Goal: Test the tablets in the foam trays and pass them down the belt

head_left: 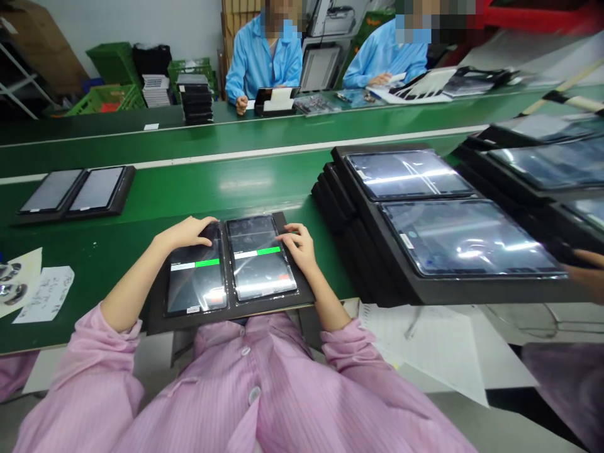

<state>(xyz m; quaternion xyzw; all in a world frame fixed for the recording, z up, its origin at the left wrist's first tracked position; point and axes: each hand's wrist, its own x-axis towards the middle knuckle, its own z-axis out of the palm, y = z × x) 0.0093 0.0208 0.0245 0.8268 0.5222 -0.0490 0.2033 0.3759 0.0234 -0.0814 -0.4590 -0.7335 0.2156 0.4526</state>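
Note:
Two tablets lie side by side in a black foam tray (309,294) at the bench edge before me. Both screens are lit, each with a white and green bar across the middle. My left hand (189,233) rests over the top of the left tablet (198,286), thumb and fingers apart, covering its upper corner. My right hand (299,244) is at the right edge of the right tablet (257,270), its fingers spread and slightly bent over the screen. Neither hand grips anything.
A tall stack of black foam trays (377,251) holding tablets stands at my right. Another tray with two tablets (97,189) lies at the left, near paper notes (44,296). Across the green bench sit two people in blue (264,56). A person's hand (587,274) shows at far right.

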